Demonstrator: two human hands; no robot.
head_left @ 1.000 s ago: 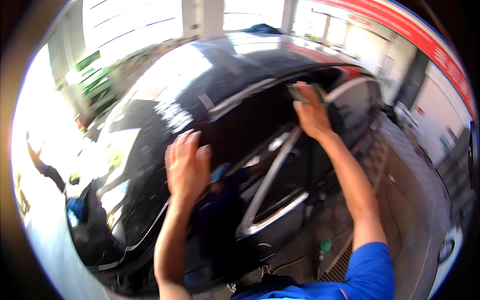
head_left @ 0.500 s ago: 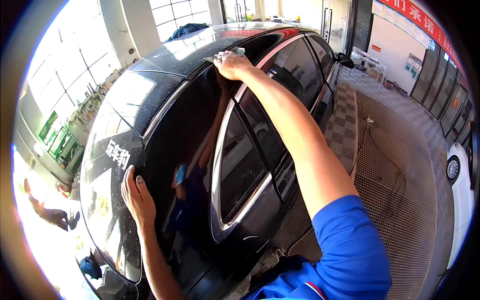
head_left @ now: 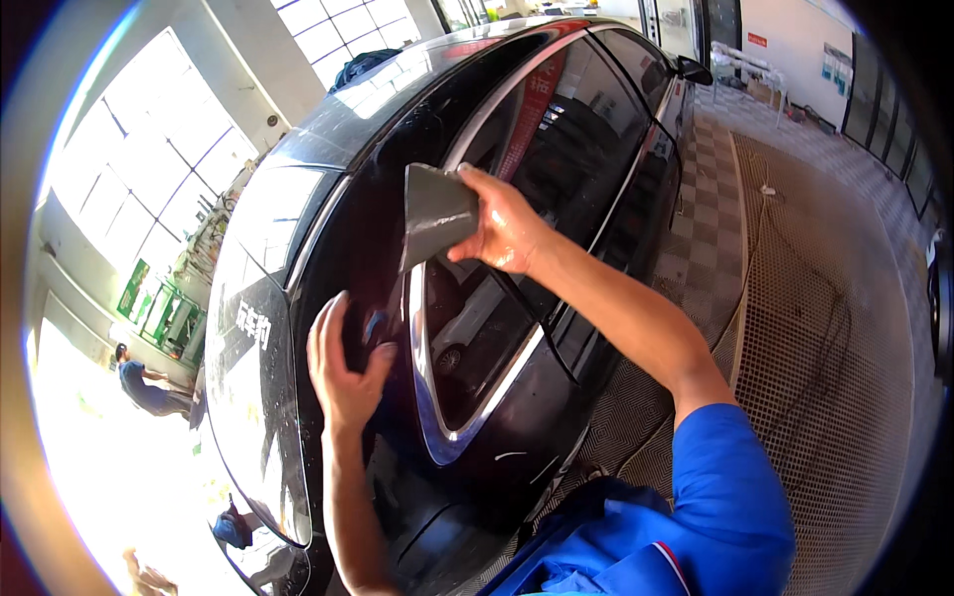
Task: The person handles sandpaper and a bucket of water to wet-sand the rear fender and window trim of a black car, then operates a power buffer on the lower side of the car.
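My right hand [head_left: 502, 223] grips a grey, flat trapezoid squeegee [head_left: 435, 217] with a thin edge, held over the dark rear side pillar of a glossy black car [head_left: 378, 189], beside the upper chrome trim [head_left: 429, 387] of the rear side window [head_left: 470, 358]. My left hand [head_left: 348, 368] has its fingers apart and curved, at the panel between the rear window [head_left: 248, 368] and that side window, holding nothing. Whether its fingertips touch the paint I cannot tell.
Another person [head_left: 147, 392] in dark clothes bends over at the left, near green racks [head_left: 149, 308]. A floor grating [head_left: 815, 397] with a hose runs along the car's right side. Windows [head_left: 149, 149] line the left wall; a white stand [head_left: 745, 74] is at the back right.
My right hand has come down and closer along the pillar, and the squeegee now shows broadside. My left hand has shifted right and up from the rear window's edge. The view has turned.
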